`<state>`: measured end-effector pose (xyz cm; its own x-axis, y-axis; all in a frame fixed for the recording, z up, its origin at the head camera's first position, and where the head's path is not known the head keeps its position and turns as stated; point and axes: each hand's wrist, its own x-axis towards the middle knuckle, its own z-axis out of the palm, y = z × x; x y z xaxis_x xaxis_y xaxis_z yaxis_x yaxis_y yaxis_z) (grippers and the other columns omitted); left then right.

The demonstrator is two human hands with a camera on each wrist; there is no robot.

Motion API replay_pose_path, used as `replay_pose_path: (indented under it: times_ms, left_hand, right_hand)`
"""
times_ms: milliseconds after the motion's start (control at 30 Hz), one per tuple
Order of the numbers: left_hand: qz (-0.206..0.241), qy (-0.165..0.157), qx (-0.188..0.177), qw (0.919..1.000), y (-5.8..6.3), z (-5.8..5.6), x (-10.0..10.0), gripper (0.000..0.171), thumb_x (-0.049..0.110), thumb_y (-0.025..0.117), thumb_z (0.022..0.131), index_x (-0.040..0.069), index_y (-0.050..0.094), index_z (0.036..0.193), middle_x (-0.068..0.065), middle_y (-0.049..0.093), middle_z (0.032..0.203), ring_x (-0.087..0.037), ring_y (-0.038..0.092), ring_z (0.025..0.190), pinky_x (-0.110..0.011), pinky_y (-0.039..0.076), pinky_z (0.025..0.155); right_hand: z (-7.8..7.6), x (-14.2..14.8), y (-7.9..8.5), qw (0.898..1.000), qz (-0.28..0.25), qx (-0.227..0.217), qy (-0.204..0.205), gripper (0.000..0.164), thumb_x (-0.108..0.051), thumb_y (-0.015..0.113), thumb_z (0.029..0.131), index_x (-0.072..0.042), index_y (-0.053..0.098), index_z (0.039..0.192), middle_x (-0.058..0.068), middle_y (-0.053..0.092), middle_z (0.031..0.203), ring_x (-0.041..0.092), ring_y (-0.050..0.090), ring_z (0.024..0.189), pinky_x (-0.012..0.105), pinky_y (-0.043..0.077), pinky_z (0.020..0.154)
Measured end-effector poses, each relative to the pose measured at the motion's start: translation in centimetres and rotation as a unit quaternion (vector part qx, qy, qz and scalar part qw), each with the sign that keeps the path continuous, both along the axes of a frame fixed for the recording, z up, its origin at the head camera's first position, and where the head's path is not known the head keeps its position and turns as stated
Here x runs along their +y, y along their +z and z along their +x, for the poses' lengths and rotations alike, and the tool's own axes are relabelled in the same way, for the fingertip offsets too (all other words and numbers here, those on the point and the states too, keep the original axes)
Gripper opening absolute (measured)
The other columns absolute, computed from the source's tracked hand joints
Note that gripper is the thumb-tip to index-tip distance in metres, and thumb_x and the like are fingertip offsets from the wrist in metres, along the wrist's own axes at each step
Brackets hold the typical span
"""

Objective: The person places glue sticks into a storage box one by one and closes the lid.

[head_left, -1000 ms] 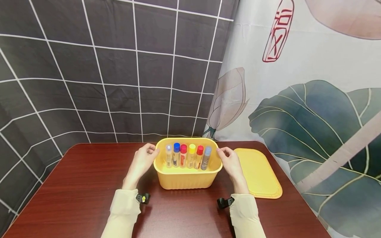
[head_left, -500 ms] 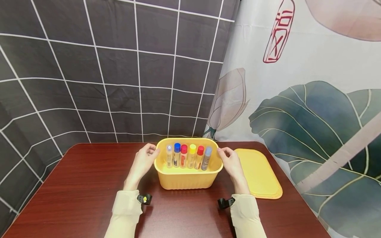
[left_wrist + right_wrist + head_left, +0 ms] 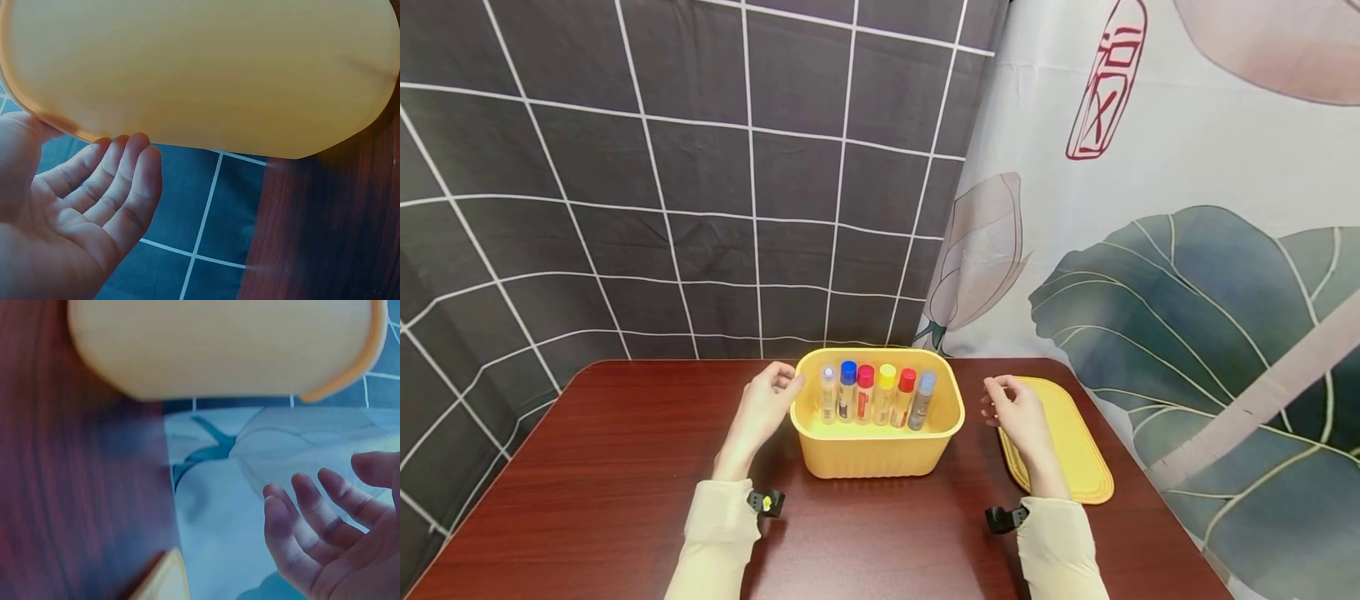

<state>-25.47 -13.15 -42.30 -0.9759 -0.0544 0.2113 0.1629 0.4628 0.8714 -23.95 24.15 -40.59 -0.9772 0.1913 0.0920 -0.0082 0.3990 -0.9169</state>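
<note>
A yellow plastic storage box (image 3: 876,457) stands upright on the table, with several clear tubes with coloured caps (image 3: 883,398) standing in a row inside. My left hand (image 3: 758,410) grips the box's left rim. In the left wrist view, its thumb goes over the rim while the fingers (image 3: 140,169) lie against the outer wall. To the right of the box, my right hand (image 3: 1024,423) holds nothing, and its fingers are loosely bent. The right wrist view shows a gap between this hand (image 3: 337,540) and the box wall (image 3: 225,350).
A flat yellow lid (image 3: 1067,429) lies on the dark red wooden table (image 3: 602,467), partly under my right hand. Behind the table hang a grey grid cloth (image 3: 700,208) and a white cloth printed with leaves (image 3: 1187,283).
My right hand has let go of the box's right rim and moved right, over the lid's near-left edge. The left hand stays on the left rim, and the box stands where it was.
</note>
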Motion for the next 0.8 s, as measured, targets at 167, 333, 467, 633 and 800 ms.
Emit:
replay_pose_path:
  times_ms: [167, 333, 467, 633, 800]
  left_hand:
    - [-0.001, -0.001, 0.002, 1.0, 0.1, 0.0, 0.0, 0.022, 0.023, 0.063, 0.096, 0.003, 0.063, 0.105, -0.01, 0.065, 0.09, -0.023, 0.061, 0.081, -0.033, 0.049, 0.074]
    - [0.002, -0.002, -0.002, 1.0, 0.1, 0.1, 0.0, 0.023, 0.024, 0.063, 0.096, 0.003, 0.062, 0.106, -0.011, 0.065, 0.091, -0.024, 0.061, 0.082, -0.034, 0.049, 0.074]
    - [0.003, -0.002, -0.005, 1.0, 0.1, 0.1, 0.0, 0.023, 0.024, 0.063, 0.096, 0.003, 0.062, 0.106, -0.011, 0.065, 0.091, -0.023, 0.062, 0.083, -0.034, 0.05, 0.075]
    - [0.005, -0.003, -0.005, 1.0, 0.2, 0.2, 0.0, 0.023, 0.023, 0.064, 0.095, 0.003, 0.062, 0.106, -0.011, 0.065, 0.091, -0.024, 0.062, 0.083, -0.033, 0.05, 0.074]
    - [0.006, -0.003, -0.005, 1.0, 0.3, 0.2, 0.1, 0.023, 0.023, 0.063, 0.096, 0.003, 0.062, 0.106, -0.011, 0.065, 0.091, -0.024, 0.062, 0.083, -0.034, 0.05, 0.075]
  right_hand:
    - [0.4, 2.1, -0.5, 0.998, 0.055, 0.002, -0.008, 0.031, -0.026, 0.054, 0.101, 0.003, 0.061, 0.108, 0.021, 0.065, 0.092, 0.03, 0.068, 0.077, 0.037, 0.057, 0.068]
    - [1.0, 4.2, -0.9, 0.996, 0.089, 0.0, -0.009, 0.031, -0.026, 0.053, 0.101, 0.004, 0.059, 0.11, 0.026, 0.063, 0.1, 0.037, 0.066, 0.085, 0.037, 0.057, 0.069]
    - [1.5, 5.6, -1.0, 0.991, 0.133, 0.0, -0.021, 0.029, -0.023, 0.054, 0.101, 0.004, 0.06, 0.109, 0.025, 0.063, 0.098, 0.035, 0.065, 0.083, 0.036, 0.056, 0.066]
    - [2.0, 7.2, -1.1, 0.975, 0.219, -0.004, -0.039, 0.028, -0.024, 0.055, 0.1, 0.0, 0.063, 0.109, 0.026, 0.065, 0.104, 0.037, 0.062, 0.09, 0.043, 0.049, 0.073]
    - [2.3, 8.6, -1.4, 0.969, 0.244, -0.011, -0.035, 0.029, -0.023, 0.054, 0.1, 0.002, 0.061, 0.111, 0.03, 0.061, 0.113, 0.043, 0.057, 0.1, 0.054, 0.044, 0.082]
